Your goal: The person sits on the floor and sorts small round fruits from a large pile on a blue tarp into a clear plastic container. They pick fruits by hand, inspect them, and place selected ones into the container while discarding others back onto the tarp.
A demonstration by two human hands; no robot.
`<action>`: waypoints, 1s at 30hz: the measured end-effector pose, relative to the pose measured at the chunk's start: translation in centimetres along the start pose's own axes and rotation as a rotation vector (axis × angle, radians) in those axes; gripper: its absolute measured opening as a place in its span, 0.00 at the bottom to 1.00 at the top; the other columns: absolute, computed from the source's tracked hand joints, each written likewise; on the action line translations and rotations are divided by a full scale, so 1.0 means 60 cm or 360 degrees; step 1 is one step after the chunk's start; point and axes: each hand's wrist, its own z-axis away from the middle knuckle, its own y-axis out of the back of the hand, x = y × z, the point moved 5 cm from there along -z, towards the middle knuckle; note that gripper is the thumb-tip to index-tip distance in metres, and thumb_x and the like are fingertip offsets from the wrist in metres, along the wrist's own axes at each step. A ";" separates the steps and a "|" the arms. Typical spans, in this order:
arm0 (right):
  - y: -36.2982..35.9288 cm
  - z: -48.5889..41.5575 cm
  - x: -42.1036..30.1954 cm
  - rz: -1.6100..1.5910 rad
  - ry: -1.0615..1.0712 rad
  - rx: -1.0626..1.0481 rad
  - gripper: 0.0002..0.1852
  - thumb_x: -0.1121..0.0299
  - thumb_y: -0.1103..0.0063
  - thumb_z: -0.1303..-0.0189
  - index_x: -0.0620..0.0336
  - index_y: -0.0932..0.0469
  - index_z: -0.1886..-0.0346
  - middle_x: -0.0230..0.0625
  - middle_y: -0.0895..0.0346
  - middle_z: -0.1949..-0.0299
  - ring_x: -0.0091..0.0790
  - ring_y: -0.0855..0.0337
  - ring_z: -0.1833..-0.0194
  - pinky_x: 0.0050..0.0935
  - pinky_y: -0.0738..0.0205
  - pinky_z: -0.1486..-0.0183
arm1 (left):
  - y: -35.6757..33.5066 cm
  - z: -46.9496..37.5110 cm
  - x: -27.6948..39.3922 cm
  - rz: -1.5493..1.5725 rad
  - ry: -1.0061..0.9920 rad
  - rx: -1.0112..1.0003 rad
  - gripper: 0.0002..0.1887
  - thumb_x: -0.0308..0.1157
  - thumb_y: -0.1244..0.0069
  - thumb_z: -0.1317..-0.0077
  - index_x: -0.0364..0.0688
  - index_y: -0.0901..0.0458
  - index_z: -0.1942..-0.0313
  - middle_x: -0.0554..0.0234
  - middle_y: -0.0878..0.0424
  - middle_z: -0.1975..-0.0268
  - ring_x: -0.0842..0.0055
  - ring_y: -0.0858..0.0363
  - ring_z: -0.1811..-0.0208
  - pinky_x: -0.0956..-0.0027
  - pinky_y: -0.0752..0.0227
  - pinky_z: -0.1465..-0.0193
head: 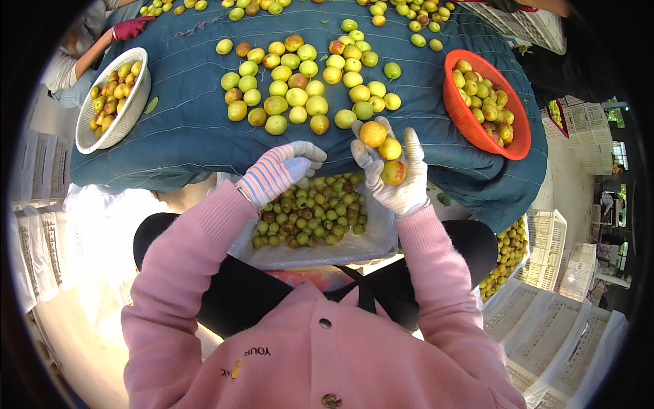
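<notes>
My right hand, in a pale knit glove, is palm up with several yellow and reddish round fruits lying in it, the fingers curled around them. My left hand, in a striped glove, hovers at the table's near edge, its fingers bent together; no fruit shows in it, but its palm side is hidden. Loose green, yellow and reddish fruits lie in a group on the blue quilted cloth beyond both hands. Below the hands, between my knees, a plastic-lined crate holds many small green fruits.
A white basket of fruits stands at the left, an orange-red basket of fruits at the right. Another person's gloved hand touches the far left of the table. White crates are stacked on the right, beside more fruits.
</notes>
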 end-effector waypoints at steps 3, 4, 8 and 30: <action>-0.008 0.004 -0.008 -0.0030 0.0080 -0.0021 0.28 0.43 0.47 0.31 0.54 0.26 0.38 0.49 0.28 0.37 0.55 0.24 0.39 0.40 0.12 0.55 | -0.011 0.008 0.022 -0.1200 -0.0427 0.0173 0.14 0.24 0.55 0.32 0.37 0.18 0.49 0.57 0.17 0.51 0.71 0.20 0.49 0.70 0.28 0.42; -0.010 0.006 -0.013 -0.0044 0.0129 -0.0010 0.28 0.43 0.47 0.31 0.55 0.25 0.40 0.49 0.28 0.37 0.55 0.24 0.40 0.41 0.13 0.53 | -0.015 0.008 0.036 -0.1284 -0.0579 0.0266 0.12 0.24 0.53 0.32 0.38 0.17 0.51 0.54 0.16 0.55 0.69 0.18 0.52 0.69 0.26 0.45; -0.009 0.008 -0.030 -0.0088 0.0275 0.0068 0.26 0.45 0.46 0.31 0.56 0.21 0.45 0.47 0.24 0.42 0.53 0.22 0.42 0.45 0.16 0.46 | -0.021 -0.027 0.115 -0.1236 -0.1060 0.0634 0.11 0.25 0.52 0.31 0.38 0.16 0.52 0.55 0.16 0.59 0.68 0.16 0.58 0.70 0.24 0.51; -0.008 -0.015 -0.014 0.0096 0.0123 0.0059 0.21 0.55 0.40 0.31 0.60 0.27 0.44 0.34 0.22 0.57 0.22 0.22 0.66 0.18 0.20 0.70 | 0.021 -0.022 0.115 0.0322 -0.0365 0.0177 0.37 0.21 0.40 0.41 0.48 0.35 0.32 0.58 0.23 0.38 0.76 0.17 0.47 0.81 0.21 0.58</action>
